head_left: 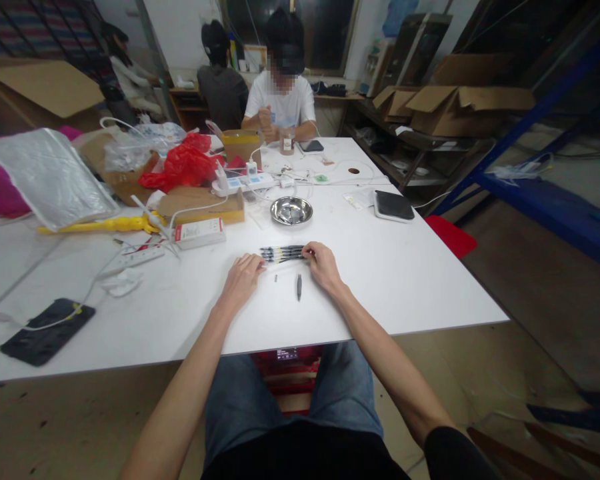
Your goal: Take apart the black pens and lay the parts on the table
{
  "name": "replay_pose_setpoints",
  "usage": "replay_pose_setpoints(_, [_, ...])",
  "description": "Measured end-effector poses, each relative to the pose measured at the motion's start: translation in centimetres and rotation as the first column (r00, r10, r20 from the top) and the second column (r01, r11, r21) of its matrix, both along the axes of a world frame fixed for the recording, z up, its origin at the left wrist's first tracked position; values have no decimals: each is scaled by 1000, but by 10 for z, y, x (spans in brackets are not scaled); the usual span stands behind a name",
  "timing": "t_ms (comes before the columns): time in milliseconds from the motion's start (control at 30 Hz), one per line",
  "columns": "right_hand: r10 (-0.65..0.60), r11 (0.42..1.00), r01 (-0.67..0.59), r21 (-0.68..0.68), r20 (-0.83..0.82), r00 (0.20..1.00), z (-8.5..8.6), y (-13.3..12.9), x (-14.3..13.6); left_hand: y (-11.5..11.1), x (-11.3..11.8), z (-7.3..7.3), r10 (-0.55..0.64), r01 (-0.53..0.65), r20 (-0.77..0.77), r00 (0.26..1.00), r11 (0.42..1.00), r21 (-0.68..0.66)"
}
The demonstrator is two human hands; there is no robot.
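Several dark pens point(283, 253) lie side by side in a row on the white table point(405, 287), between my two hands. My left hand point(245, 273) is at their left ends, its fingers bent and close together. At the right ends is my right hand point(322, 264), with thumb and fingertips pinched on the pens. Whether the left fingertips grip anything is too small to tell. Nearer to me lie a short dark pen part point(299, 287) and a tiny dark piece point(275, 278). Beyond the pens stands a round metal dish point(291, 211) with small dark items in it.
A white and red box point(200, 233), a cardboard tray point(230, 207), cables and a red bag point(185, 163) crowd the left. A black device point(394, 205) lies at the right. Across the table sits a person in a white shirt point(300, 100).
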State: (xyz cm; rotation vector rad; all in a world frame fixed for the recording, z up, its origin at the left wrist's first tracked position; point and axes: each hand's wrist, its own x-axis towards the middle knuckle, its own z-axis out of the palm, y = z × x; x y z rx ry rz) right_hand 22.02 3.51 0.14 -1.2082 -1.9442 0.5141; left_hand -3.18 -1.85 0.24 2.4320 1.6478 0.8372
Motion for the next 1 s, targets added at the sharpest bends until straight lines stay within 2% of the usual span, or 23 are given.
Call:
replay_pose_setpoints(133, [-28,1000,28,-5,-18,999,0,2,5,0,-1,0,-7,6,26,1000,1000,13])
replay_pose_setpoints(367, [19,1000,-19,1,-8,1000,-1,1,1,1,-1,-3,-27,27,20,999,1000,-4])
replay_pose_setpoints(467, [69,998,-68,18,-24,997,0,-2,-4,1,-1,-2,-27,27,10,1000,1000,-4])
replay_pose_setpoints(600, [196,980,-194,39,-51,979,1,-6,-13,2,3,-1,-40,40,1,999,998,56])
replay_pose_setpoints(667, [218,976,-215,38,-75,973,0,-7,-18,3,7,0,-48,47,16,999,995,92])
replay_pose_setpoints(833, [134,991,-132,25,-130,982,-3,-12,-27,1,15,-1,-71,67,28,997,989,134])
replay_pose_setpoints(1000, [115,993,-119,-26,-138,984,4,-20,-37,-9,19,1,-44,55,-108,993,994,98])
